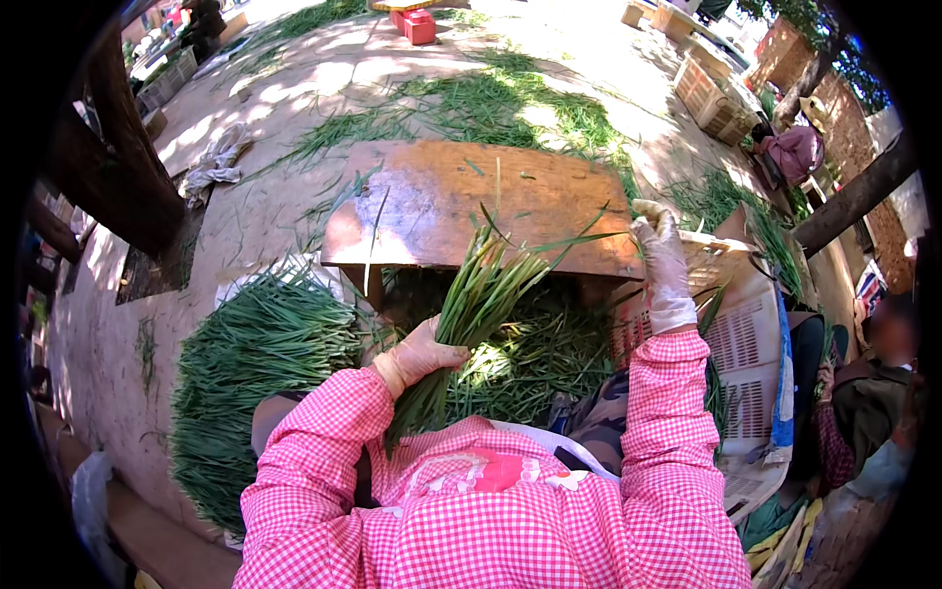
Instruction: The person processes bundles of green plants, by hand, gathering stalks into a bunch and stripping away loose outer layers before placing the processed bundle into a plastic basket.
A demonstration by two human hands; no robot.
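My gloved left hand point(423, 353) is closed around a bunch of long-leaved greens point(489, 294) that look like garlic chives. Pale stem ends point up and away from me, while the leaves hang toward my lap. To the right, my gloved right hand point(662, 258) is raised with curled fingers, level with the bunch. One long leaf point(589, 239) runs from the bunch to its fingertips and seems pinched there. In front stands a low wooden table point(486, 199) with a few loose blades on top. A large stack of the same greens point(265, 383) lies at my left.
A white plastic crate point(743, 339) stands close at my right. Loose greens point(530, 368) cover the ground under the table, and more trimmings point(500, 107) lie beyond it. A tree trunk point(125, 162) rises at left. Another person point(868, 405) sits at far right.
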